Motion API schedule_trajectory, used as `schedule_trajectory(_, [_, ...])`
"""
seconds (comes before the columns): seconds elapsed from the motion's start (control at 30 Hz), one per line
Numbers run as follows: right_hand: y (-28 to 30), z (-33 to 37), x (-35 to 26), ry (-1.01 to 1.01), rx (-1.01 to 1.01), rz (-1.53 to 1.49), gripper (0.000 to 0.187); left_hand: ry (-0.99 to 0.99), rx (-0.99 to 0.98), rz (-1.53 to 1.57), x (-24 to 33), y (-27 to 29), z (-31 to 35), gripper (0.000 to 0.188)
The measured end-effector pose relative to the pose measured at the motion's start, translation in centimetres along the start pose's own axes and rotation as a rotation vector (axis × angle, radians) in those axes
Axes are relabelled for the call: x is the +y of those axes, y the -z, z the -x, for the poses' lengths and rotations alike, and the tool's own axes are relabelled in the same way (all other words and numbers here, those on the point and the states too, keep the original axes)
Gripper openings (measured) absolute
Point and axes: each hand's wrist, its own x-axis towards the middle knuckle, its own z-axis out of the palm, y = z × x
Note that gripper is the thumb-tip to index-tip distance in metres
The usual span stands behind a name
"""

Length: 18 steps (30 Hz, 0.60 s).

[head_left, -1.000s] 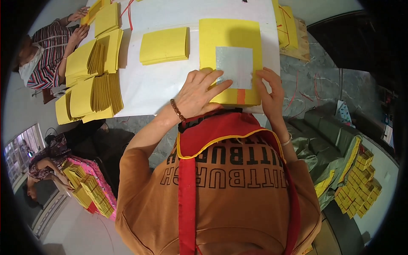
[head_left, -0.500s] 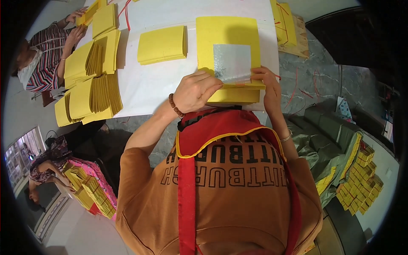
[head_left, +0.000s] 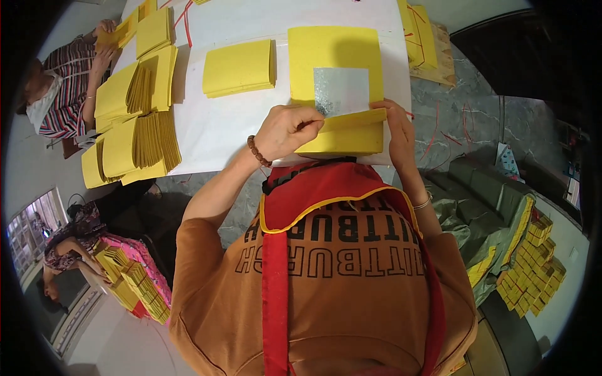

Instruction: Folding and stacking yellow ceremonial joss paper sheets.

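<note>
In front of my body lies a stack of large yellow paper sheets (head_left: 335,47), its top sheet bearing a silver foil square (head_left: 342,88). The near edge (head_left: 354,120) of that top sheet is lifted and turned up, hiding the lower part of the square. My left hand (head_left: 288,130) pinches the edge's left end between thumb and bent fingers. At the other end, my right hand (head_left: 399,131) grips the corner, its thumb mostly hidden from view. Left of the stack lies a small pile of folded yellow paper (head_left: 238,67), touched by neither hand.
Several bundles of folded yellow paper (head_left: 135,138) crowd the white table's (head_left: 194,119) left side. A co-worker in a striped top (head_left: 72,75) handles yellow paper there; another person (head_left: 66,244) bends over stacks at lower left. Tied yellow bundles (head_left: 533,269) are piled at right.
The sheet's near edge has been turned up further, now showing a yellow band across the foil's lower part. My hands have hardly shifted. The striped-top co-worker's hands have moved with the yellow paper.
</note>
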Motion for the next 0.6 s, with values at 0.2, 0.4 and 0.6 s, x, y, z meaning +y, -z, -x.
schedule_trajectory(0.2, [-0.1,0.0,0.3,-0.014,0.022,-0.058,0.032,0.074,-0.046,0.053,-0.1,0.3,-0.3,0.015])
schedule_trajectory(0.4, [0.0,0.1,1.3,0.023,0.013,-0.068,0.032,0.096,-0.065,0.079,-0.4,0.4,-0.4,0.016])
schedule_trajectory(0.6, [0.2,0.1,1.8,0.031,-0.015,-0.106,0.029,0.104,-0.072,0.087,-0.4,0.5,-0.5,0.017])
